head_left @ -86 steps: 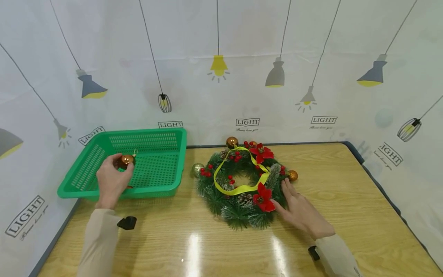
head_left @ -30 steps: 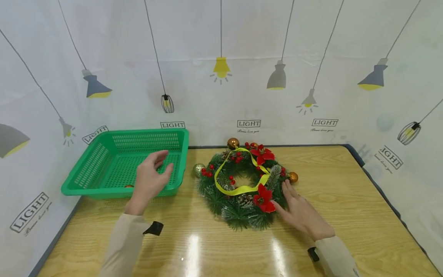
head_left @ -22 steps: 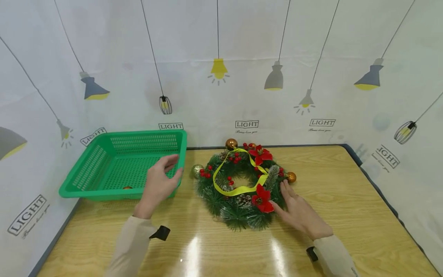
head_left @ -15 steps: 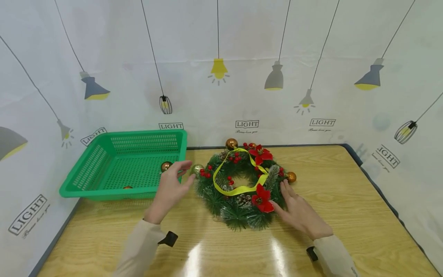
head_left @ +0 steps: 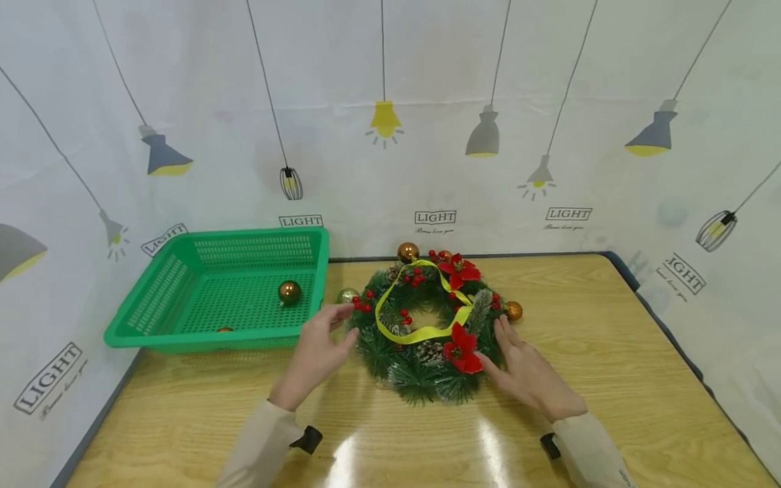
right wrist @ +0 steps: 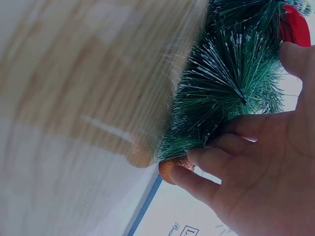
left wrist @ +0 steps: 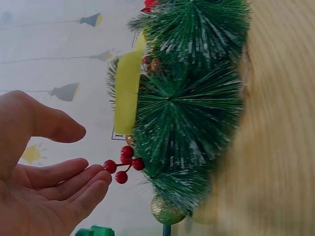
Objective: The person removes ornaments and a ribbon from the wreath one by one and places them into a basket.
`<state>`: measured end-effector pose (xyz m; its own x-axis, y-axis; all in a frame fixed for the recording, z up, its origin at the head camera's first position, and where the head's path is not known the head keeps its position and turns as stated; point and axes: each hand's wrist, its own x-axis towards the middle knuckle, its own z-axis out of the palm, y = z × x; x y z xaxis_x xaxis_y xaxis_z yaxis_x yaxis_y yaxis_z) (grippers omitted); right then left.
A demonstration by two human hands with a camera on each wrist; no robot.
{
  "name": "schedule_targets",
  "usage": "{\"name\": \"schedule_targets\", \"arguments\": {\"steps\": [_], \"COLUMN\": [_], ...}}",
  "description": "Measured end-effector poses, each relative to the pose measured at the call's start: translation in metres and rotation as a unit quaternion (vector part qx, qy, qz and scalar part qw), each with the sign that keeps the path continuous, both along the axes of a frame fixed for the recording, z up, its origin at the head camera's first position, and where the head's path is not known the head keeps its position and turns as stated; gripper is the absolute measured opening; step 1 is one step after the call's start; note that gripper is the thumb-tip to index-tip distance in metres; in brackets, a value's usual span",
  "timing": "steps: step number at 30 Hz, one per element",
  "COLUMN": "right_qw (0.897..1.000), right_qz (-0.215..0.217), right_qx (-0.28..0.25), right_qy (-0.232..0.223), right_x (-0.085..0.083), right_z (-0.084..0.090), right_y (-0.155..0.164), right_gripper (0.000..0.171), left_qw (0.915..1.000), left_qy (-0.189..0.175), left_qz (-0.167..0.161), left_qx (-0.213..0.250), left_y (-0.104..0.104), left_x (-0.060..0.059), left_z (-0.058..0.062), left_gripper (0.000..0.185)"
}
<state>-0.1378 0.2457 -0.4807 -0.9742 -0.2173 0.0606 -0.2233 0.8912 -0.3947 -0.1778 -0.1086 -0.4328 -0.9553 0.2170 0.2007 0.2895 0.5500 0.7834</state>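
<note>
A green Christmas wreath [head_left: 415, 383] with red berries, red flowers [head_left: 462, 349], pine cones and a yellow ribbon [head_left: 425, 334] lies on the table. My left hand [head_left: 318, 352] is at its left side, holding nothing, thumb and fingers apart; in the left wrist view the fingertips are by the red berries [left wrist: 124, 164]. On the opposite side my right hand [head_left: 532, 376] rests against the greenery with extended fingers, close to an orange glitter ball [head_left: 514, 311]. A pale gold ball [head_left: 348, 296] and a shiny copper ball [head_left: 408, 252] sit at the wreath's outer edge.
A green plastic basket [head_left: 219, 341] stands at the left of the wooden table [head_left: 403, 447]. Inside it are a copper bauble [head_left: 289, 293] and, mostly hidden by the front rim, an orange-brown one [head_left: 225, 329]. A printed cloth [head_left: 342, 156] hangs behind and along the sides.
The copper bauble that my left hand pinched over the basket now lies inside it. That hand has moved right to the wreath, its fingers free. My right hand stays in place.
</note>
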Motion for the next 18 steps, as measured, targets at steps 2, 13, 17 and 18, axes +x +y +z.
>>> {"name": "schedule_targets", "arguments": {"steps": [2, 13, 17, 18], "right_qw": [1.000, 1.000, 1.000, 1.000], "right_qz": [0.000, -0.002, -0.002, -0.002], "right_qx": [-0.002, -0.004, -0.003, -0.003], "right_qy": [0.000, -0.010, -0.013, -0.014], "right_x": [0.000, 0.000, 0.000, 0.001], "right_z": [-0.001, 0.000, 0.000, 0.000], "right_y": [0.000, 0.000, 0.000, 0.000], "right_gripper": [0.084, 0.084, 0.084, 0.084], "left_qw": [1.0000, 0.9985, 0.9966, 0.9962], "left_qy": [-0.009, 0.016, -0.016, -0.026], "left_qz": [-0.001, 0.012, 0.011, 0.009], "left_qx": [-0.004, -0.050, -0.080, -0.083], "left_y": [0.001, 0.006, 0.008, 0.009], "left_x": [0.001, 0.002, 0.002, 0.002], "left_z": [-0.005, -0.025, -0.028, -0.029], "left_gripper": [0.044, 0.051, 0.064, 0.067]}}
